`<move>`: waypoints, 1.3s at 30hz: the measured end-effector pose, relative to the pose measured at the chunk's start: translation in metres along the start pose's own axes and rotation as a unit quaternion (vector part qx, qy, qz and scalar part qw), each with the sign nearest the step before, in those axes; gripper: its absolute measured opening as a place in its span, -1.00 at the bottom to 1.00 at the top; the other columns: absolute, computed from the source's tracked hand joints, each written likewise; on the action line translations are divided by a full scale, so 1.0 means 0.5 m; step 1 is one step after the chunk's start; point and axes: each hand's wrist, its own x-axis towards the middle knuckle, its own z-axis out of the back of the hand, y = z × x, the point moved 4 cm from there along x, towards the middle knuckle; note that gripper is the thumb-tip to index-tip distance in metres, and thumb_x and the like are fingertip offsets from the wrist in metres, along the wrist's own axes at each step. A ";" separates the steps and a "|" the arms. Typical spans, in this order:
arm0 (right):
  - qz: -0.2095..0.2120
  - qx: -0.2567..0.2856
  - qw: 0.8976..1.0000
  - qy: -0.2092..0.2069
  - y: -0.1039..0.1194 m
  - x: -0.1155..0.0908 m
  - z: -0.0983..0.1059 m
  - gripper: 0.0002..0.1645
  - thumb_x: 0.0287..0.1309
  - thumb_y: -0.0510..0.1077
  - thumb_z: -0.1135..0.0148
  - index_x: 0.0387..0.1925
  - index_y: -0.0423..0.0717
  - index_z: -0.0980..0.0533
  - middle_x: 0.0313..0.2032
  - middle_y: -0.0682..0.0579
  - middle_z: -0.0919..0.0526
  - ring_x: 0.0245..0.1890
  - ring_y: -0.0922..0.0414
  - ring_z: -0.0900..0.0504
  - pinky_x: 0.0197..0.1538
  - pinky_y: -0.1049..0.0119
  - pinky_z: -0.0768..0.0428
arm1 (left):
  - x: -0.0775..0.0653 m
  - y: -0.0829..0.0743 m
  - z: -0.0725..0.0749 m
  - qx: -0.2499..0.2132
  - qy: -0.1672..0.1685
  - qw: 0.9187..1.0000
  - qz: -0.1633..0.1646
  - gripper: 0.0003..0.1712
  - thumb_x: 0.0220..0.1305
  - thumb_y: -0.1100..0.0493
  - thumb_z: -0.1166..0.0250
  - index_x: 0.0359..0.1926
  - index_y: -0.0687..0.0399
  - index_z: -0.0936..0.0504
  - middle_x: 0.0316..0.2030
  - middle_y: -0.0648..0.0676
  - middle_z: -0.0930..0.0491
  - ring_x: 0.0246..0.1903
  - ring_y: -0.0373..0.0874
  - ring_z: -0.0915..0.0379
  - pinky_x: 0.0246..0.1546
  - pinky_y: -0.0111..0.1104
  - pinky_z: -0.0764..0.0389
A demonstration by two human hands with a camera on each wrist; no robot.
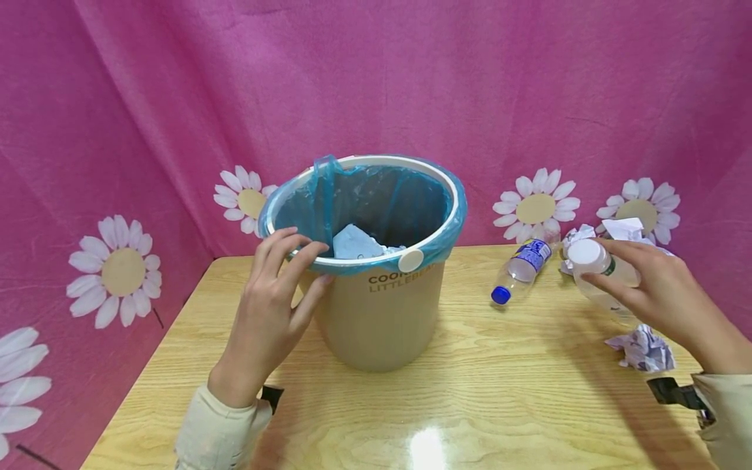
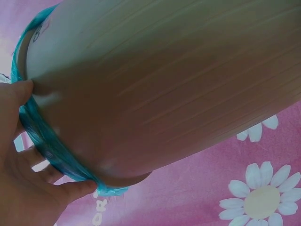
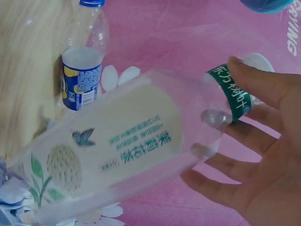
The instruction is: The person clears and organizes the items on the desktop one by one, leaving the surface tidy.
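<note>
A beige trash bin (image 1: 382, 320), lined with a blue plastic bag (image 1: 455, 225), stands upright on the table with crumpled paper (image 1: 355, 243) inside. My left hand (image 1: 267, 297) grips its near left rim; in the left wrist view the thumb (image 2: 23, 92) presses the outer wall over the bag's edge. On the right, my right hand (image 1: 660, 284) holds a clear plastic bottle (image 3: 127, 146) by its neck and shoulder. This bottle has a white cap (image 1: 585, 251), a green neck band (image 3: 230, 92) and printed plant pictures. It is tilted, cap end toward the bin.
Left of the held bottle, another clear bottle (image 1: 523, 267) with a blue cap and blue label lies on the table (image 1: 482, 391). Crumpled paper balls (image 1: 643, 349) lie near the right hand, with more paper (image 1: 625, 228) behind it. A pink flowered curtain (image 1: 376, 78) borders the back and sides.
</note>
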 end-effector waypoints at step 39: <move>-0.005 0.239 0.952 -0.193 0.095 0.008 0.073 -0.48 0.08 -0.50 -0.35 0.13 -0.37 -0.54 0.02 0.27 -0.64 0.06 0.39 -0.60 0.16 0.60 -0.45 | 0.000 0.001 -0.007 -0.006 -0.010 1.000 -0.003 -0.49 0.21 0.15 -0.43 0.18 0.02 -0.56 0.12 0.17 -0.46 0.34 0.07 -0.20 0.18 0.07 -0.50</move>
